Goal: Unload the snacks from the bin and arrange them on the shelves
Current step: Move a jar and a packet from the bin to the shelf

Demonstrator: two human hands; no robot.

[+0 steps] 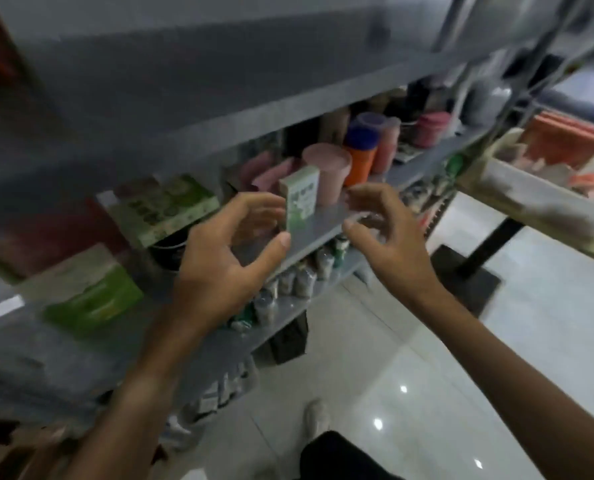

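At a grey metal shelf, one small green-and-white carton stood upright near the front edge, a pink lidded tub just behind. One person's left hand curled beside the carton, contact unclear in the blur; the right hand hovered apart, fingers loosely bent, holding nothing.

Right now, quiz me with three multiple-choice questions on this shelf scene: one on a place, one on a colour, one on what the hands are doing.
1. Where does the small green-and-white carton stand?
A floor
B grey metal shelf
C table
2. What colour is the lid of the orange jar?
A blue
B yellow
C white
3. What does the right hand hold?
A a jar
B the carton
C nothing

Answers: B, it stands upright on the shelf edge; A, a blue cap tops it; C, its fingers hang loosely curled, while the left hand touches the carton.
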